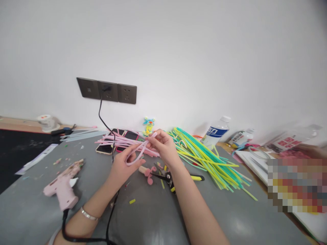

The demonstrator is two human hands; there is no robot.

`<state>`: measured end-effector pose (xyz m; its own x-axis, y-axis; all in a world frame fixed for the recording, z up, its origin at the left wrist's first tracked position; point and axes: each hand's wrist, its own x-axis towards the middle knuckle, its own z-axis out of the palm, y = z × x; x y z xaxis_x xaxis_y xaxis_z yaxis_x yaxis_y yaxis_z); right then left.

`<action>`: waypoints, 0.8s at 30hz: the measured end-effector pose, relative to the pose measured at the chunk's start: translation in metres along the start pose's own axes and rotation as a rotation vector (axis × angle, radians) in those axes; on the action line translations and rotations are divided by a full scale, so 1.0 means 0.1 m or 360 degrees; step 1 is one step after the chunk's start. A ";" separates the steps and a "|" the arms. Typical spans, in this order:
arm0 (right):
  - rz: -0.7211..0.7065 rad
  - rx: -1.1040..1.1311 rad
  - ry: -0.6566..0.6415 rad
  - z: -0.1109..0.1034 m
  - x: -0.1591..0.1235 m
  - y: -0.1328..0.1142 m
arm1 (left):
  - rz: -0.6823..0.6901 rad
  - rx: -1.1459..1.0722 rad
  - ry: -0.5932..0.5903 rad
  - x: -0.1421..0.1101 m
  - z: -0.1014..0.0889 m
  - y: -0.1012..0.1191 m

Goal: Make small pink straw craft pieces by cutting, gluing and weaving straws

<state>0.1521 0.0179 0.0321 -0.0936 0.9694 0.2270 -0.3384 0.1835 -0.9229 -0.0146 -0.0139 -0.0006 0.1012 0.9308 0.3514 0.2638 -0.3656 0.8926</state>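
Between my two hands runs a pale pink pipe cleaner, bent into a loop. My left hand is closed round its lower bend. With thumb and fingertips, my right hand pinches its upper part. A bundle of pink pipe cleaners lies just behind my left hand. Below my hands are a curled pink pipe-cleaner piece and a black-and-yellow cutting tool, partly hidden by my right forearm. Green, teal and yellow pipe cleaners are heaped to the right.
A pink glue gun lies left, its black cable crossing near my left arm. Phones lie under the pink bundle. A small colourful figure and a labelled bottle stand near the wall. Another person's hand shows far right.
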 end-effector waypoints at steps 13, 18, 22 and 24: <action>-0.0038 -0.0010 -0.0045 -0.07 0.00 0.00 | -0.0043 -0.0141 -0.0121 -0.02 0.01 -0.08; -0.0031 0.0021 -0.0009 -0.11 0.00 -0.04 | -0.0094 -0.0222 -0.0159 -0.04 0.02 -0.13; 0.0002 0.0062 0.0056 -0.14 0.01 -0.08 | -0.0047 -0.0092 -0.0210 -0.05 0.01 -0.12; 0.0006 0.0049 0.0069 -0.14 0.01 -0.08 | 0.0002 -0.0023 -0.0261 -0.05 0.00 -0.08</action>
<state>0.1678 0.0194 0.0353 -0.0544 0.9764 0.2089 -0.3670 0.1750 -0.9136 -0.0172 -0.0154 -0.0096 0.2569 0.9178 0.3029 0.2500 -0.3658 0.8965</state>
